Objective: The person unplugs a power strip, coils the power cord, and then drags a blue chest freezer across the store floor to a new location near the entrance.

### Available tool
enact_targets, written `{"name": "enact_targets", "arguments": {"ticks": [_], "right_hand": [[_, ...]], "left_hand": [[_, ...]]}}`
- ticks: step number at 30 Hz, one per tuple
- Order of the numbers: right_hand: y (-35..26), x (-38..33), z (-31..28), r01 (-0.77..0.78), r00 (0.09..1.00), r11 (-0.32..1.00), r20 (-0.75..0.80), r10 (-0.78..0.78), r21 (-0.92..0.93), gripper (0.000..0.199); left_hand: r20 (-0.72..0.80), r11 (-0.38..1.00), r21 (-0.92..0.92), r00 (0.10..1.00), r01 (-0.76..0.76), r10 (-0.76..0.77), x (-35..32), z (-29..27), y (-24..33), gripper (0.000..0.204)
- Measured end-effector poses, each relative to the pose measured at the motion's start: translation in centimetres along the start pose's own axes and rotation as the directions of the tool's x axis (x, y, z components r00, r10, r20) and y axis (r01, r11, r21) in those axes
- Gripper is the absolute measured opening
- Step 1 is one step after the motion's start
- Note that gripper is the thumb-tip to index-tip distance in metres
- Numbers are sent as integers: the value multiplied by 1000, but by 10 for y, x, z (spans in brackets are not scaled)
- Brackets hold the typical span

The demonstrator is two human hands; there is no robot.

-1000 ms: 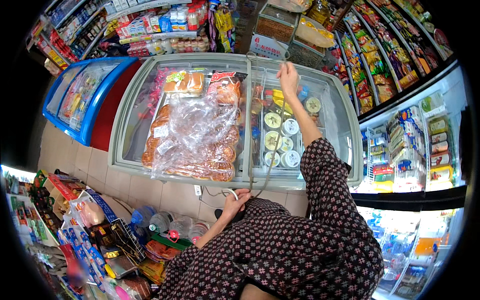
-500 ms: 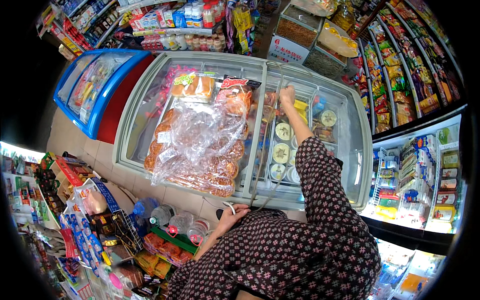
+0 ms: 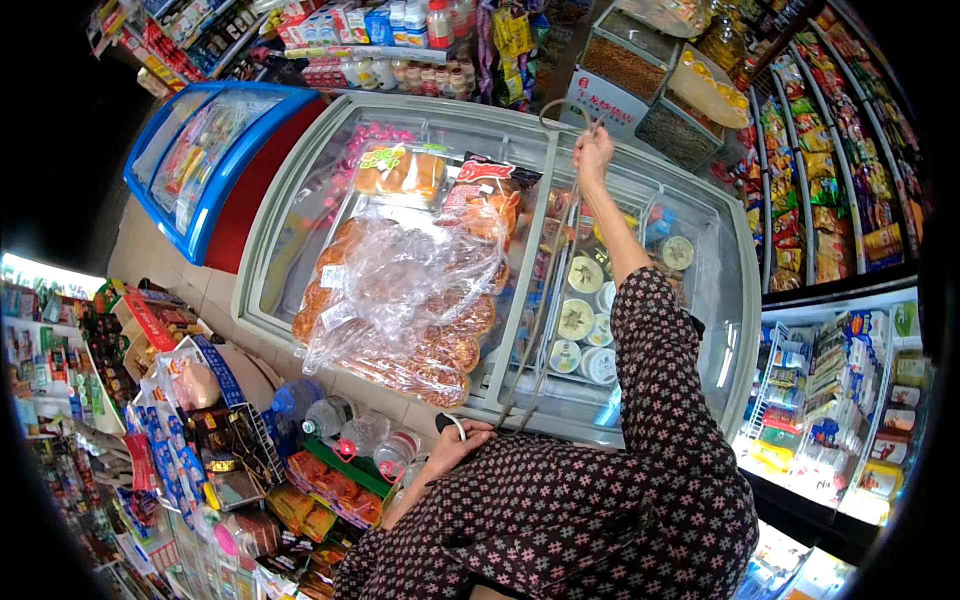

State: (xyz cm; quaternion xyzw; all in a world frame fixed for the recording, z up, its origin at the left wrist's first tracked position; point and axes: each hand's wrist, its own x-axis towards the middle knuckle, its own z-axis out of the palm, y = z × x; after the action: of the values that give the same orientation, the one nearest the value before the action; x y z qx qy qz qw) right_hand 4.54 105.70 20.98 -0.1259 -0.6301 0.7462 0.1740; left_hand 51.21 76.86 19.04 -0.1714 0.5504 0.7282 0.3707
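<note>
1. A chest freezer [image 3: 300,190] with sliding glass lids fills the middle; a clear bag of buns [image 3: 400,300] lies on its glass.
2. A thin cord [image 3: 545,300] stretches across the freezer between both hands.
3. The right hand [image 3: 593,152] pinches the cord's far end at the back rim.
4. The left hand [image 3: 462,442] clenches its near end by the front edge.
</note>
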Motion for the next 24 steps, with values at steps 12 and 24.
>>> {"name": "enact_targets", "arguments": {"ticks": [12,24], "right_hand": [[85,41,-23,-153,988,485,-138,66,-861,43],[114,11,-77,436,893,413,443,-87,-799,66]], "left_hand": [[-25,999,-40,1000,-16,15,-7,-2,1,26],[12,985,44,986,-166,165,-5,-14,-11,28]]}}
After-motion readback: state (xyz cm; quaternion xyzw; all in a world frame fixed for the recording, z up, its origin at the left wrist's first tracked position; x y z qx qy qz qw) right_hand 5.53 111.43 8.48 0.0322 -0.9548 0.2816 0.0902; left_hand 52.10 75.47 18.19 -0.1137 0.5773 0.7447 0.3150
